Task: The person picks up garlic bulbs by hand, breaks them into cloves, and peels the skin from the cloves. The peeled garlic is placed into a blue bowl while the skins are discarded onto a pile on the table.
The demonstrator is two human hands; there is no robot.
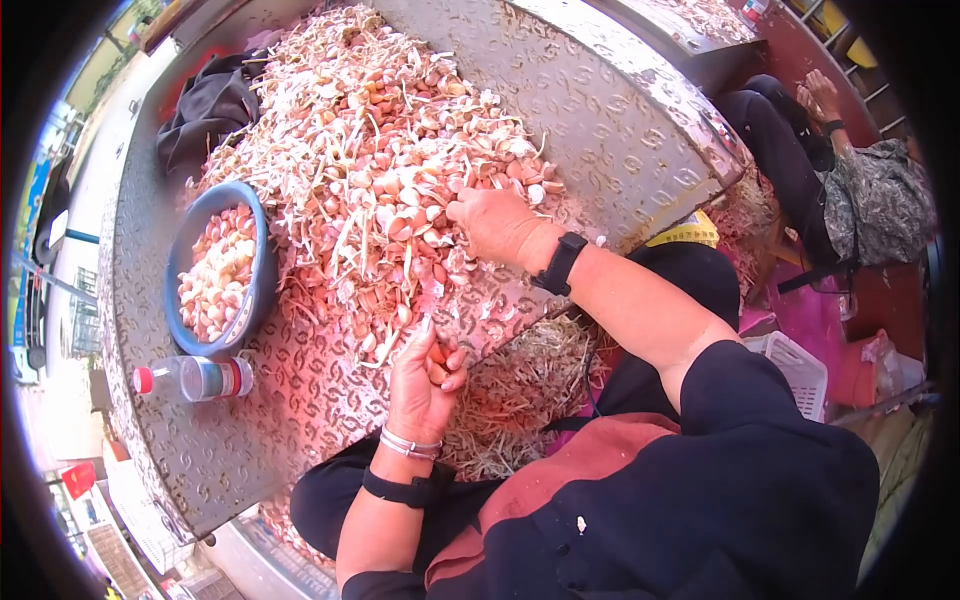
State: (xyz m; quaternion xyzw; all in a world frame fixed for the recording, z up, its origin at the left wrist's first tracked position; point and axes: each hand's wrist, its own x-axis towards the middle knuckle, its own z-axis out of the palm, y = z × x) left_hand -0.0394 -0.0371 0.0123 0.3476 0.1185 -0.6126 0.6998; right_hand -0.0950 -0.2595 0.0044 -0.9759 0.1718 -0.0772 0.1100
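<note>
A big heap of garlic cloves, mixed with dry skins and stalks, covers the middle of a patterned metal table. My right hand is at the heap's near right side, its fingers drawn together on a garlic clove that they partly hide. Lower down, by the table's near edge, my left hand is turned palm up. Its fingers curl around what look like reddish garlic cloves. Left of the heap stands a blue basin with loose cloves in it.
A plastic bottle with a red cap lies near the basin. Dark cloth rests at the table's far left. Stalks and skins lie below the near edge. Another person sits at the right, near a white plastic basket.
</note>
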